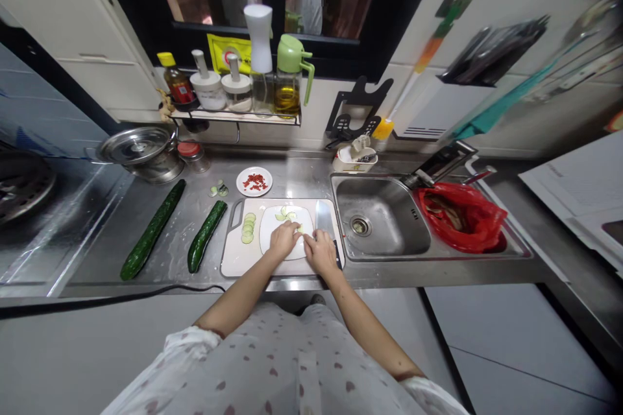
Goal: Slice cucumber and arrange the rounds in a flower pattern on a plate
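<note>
My left hand (283,239) and my right hand (320,251) meet over the right part of a white plate (267,225). Their fingers are closed, pinching a small pale-green cucumber slice (300,229) between them. More cucumber slices (286,214) lie toward the plate's far side. Under the plate is a white cutting board (232,260), where a row of overlapping cucumber slices (248,228) rests at left. A knife (323,215) lies along the board's right side, its dark handle partly behind my right hand.
Left of the board lie a cut cucumber (207,237) and a longer whole cucumber (154,230). Chopped red pieces fill a small plate (242,182). Cucumber ends (219,189) sit nearby. A sink (384,214) with a red bag (462,217) is at right; a seasoning shelf (233,115) hangs behind.
</note>
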